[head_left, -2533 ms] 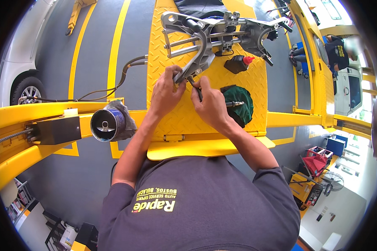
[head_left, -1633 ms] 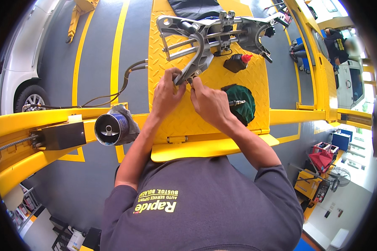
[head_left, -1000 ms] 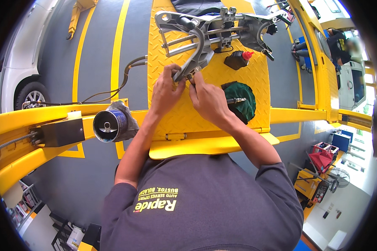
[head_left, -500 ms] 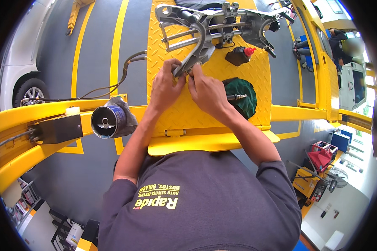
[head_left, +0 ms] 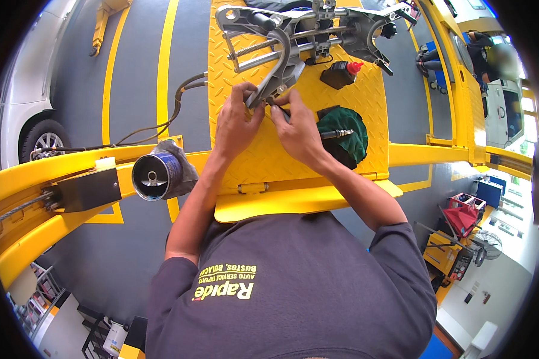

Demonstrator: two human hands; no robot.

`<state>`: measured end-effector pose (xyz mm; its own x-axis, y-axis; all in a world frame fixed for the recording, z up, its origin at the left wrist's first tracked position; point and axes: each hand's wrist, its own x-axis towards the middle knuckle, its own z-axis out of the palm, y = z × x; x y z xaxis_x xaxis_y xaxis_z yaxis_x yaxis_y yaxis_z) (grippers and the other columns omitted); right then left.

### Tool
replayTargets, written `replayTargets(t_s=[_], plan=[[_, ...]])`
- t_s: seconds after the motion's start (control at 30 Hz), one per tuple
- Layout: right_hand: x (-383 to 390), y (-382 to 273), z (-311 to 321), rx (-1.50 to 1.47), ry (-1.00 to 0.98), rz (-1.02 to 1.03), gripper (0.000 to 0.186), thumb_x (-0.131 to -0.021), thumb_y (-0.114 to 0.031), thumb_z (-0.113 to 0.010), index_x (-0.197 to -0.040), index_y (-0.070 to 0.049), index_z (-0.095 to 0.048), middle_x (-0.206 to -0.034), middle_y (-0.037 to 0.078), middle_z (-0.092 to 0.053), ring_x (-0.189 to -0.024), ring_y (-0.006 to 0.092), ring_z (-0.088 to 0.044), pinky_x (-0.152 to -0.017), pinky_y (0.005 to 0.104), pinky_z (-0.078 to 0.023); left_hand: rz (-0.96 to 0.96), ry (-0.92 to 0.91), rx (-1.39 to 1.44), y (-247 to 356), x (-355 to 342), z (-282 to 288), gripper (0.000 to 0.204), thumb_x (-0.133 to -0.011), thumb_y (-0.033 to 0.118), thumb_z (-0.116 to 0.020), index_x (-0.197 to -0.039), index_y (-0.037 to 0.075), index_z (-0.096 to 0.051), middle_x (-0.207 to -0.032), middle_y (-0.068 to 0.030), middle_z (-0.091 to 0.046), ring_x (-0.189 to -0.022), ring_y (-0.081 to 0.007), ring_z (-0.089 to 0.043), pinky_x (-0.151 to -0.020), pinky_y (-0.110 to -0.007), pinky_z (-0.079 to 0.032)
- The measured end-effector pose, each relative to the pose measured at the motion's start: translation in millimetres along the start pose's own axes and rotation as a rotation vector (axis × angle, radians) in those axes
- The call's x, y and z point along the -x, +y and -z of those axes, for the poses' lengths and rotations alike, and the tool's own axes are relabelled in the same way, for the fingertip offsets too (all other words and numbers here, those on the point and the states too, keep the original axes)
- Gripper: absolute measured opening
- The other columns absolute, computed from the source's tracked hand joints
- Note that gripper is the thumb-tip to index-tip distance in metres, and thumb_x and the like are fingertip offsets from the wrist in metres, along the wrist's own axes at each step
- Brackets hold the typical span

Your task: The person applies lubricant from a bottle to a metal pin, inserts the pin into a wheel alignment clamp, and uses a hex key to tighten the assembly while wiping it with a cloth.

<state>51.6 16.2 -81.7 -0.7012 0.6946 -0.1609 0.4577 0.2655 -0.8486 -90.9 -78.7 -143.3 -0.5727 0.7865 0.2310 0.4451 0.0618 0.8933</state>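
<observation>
A grey metal wheel clamp (head_left: 293, 66), with guide rods and a threaded spindle, lies across the yellow checkered platform (head_left: 245, 158). My left hand (head_left: 236, 125) is closed around the lower tip of its curved arm. Just to the right, my right hand (head_left: 298, 131) pinches a small dark part against that same tip; the fingers hide most of it, so its kind is unclear. Close to my right wrist lies a green cloth (head_left: 353, 143), with a metal-tipped dark tool (head_left: 336, 134) on it. A black bottle with a red cap (head_left: 341, 75) stands beyond the cloth.
An open can (head_left: 156, 176) sits in a grey wrap on the yellow lift arm to the left. Dark hoses (head_left: 179, 102) run off the platform's left side. A white vehicle (head_left: 30, 90) is parked far left. At the far right there is another person (head_left: 482, 57).
My right hand's fingers have shifted slightly, and more of a dark part now shows between them. My left hand stays on the clamp arm. The view has moved a little.
</observation>
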Motion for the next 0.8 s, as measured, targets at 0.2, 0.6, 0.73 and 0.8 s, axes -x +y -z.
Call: replayTargets(t_s=[0.2,0.6,0.73,0.8], plan=[[1.5,5.1,-7.4,-0.423,0.029,-0.269,0.031,-0.112,-0.026,-0.062,-0.125,0.002,-0.058,-0.086,0.013,-0.066,-0.074,0.0187,-0.063,-0.067,0.0374,-0.050,-0.054,0.033,-0.003,0.4,0.5,-2.6,0.041,-0.095,0.006,-0.079,-0.128,0.005,-0.054,-0.100,-0.0155,-0.073,-0.090,-0.0365,-0.073,-0.081,-0.047,-0.056],[-16.0,15.0,2.4,-0.798,-0.320,-0.470,0.036,-0.120,-0.036,-0.045,-0.108,-0.005,-0.059,-0.066,-0.005,-0.035,-0.052,0.0074,-0.025,-0.047,0.0280,-0.021,-0.065,0.038,-0.023,2.0,0.8,-2.4,0.040,-0.095,0.006,-0.078,-0.128,0.005,-0.054,-0.098,-0.0157,-0.072,-0.092,-0.0377,-0.072,-0.082,-0.048,-0.055],[-10.7,9.4,10.0,-1.061,-0.429,-0.592,0.034,-0.121,-0.036,-0.042,-0.102,-0.010,-0.052,-0.065,-0.005,-0.031,-0.051,0.0084,-0.023,-0.047,0.0272,-0.021,-0.048,0.030,-0.019,-0.5,1.9,-0.3,0.041,-0.096,0.006,-0.079,-0.129,0.005,-0.054,-0.101,-0.0165,-0.073,-0.094,-0.0385,-0.072,-0.084,-0.049,-0.055],[-7.8,16.9,17.1,-1.178,-0.510,-0.591,0.034,-0.121,-0.036,-0.040,-0.100,-0.011,-0.050,-0.065,-0.004,-0.031,-0.051,0.0088,-0.023,-0.047,0.0267,-0.021,-0.065,0.027,-0.030,-0.8,1.5,0.1,0.042,-0.096,0.006,-0.079,-0.129,0.005,-0.054,-0.103,-0.0168,-0.073,-0.095,-0.0388,-0.072,-0.084,-0.049,-0.055]])
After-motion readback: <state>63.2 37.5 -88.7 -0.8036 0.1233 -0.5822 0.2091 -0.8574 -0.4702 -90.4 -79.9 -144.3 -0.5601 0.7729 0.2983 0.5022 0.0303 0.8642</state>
